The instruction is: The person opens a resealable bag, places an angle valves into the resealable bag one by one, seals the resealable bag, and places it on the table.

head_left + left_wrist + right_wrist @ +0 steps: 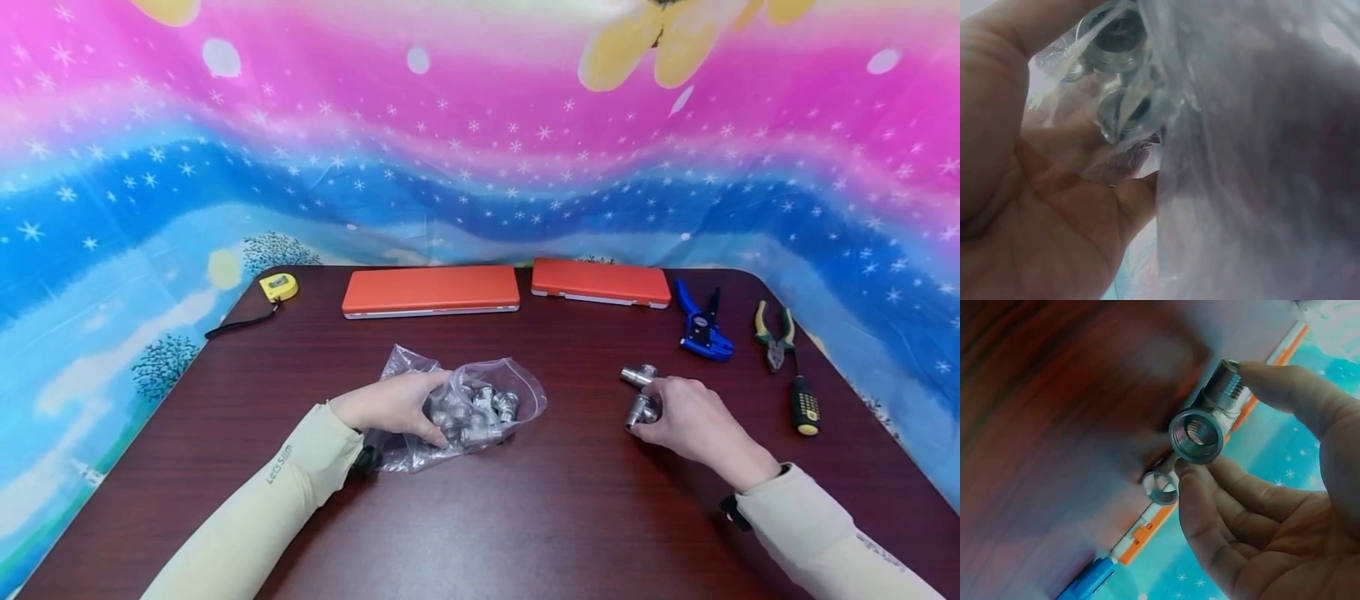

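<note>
Silver metal T-fitting, likely rigid, is aptly pinched endwise by right grip; clear plastic bag is clasped by left grip.

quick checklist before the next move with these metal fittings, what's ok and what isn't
1. Right hand has a secure pinch on one fitting: ok, thumb and fingers grip it.
2. Left hand holds the plastic bag: ok.
3. More fittings in the bag: ok, several show through the plastic.
4. Held fitting lifted clear of the table: cannot tell.
5. Held fitting apart from the neighbouring fitting: cannot tell, they are close.
6. Pliers and screwdriver clear of the hand: ok, both lie farther right.
</note>
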Action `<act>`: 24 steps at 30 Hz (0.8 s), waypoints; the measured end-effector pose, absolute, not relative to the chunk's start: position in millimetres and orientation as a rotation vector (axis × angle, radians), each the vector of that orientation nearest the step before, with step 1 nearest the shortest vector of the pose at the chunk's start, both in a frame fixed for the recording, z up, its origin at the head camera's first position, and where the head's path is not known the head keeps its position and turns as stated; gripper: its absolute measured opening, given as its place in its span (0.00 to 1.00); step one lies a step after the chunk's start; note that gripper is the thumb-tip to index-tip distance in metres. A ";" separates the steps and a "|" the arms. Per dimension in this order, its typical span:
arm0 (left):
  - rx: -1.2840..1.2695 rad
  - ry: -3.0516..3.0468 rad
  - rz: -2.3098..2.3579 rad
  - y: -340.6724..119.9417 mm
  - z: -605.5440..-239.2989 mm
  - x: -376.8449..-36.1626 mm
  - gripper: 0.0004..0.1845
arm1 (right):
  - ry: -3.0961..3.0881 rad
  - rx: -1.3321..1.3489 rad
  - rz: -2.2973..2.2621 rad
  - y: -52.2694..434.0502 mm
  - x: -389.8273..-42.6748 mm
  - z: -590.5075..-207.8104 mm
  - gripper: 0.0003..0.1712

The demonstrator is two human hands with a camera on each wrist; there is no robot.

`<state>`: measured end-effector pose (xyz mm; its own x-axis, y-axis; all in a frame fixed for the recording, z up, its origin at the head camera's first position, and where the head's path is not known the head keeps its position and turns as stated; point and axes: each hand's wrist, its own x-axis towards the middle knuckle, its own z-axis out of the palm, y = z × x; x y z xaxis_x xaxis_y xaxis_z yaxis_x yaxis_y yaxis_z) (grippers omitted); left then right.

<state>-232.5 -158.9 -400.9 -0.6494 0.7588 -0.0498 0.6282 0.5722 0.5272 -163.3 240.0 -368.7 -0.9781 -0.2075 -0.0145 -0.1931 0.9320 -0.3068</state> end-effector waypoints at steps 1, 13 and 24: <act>1.147 2.536 0.692 -159.2 -401.2 -232.5 0.45 | 3.048 -0.334 -0.494 238.6 -162.7 -367.3 0.20; 1.126 2.527 0.712 -162.2 -399.5 -231.0 0.46 | 3.112 -0.725 -0.793 172.2 -161.1 -333.2 0.26; 1.140 2.517 0.717 -158.5 -398.4 -231.4 0.46 | 3.041 -0.951 -0.754 113.0 -176.1 -333.9 0.31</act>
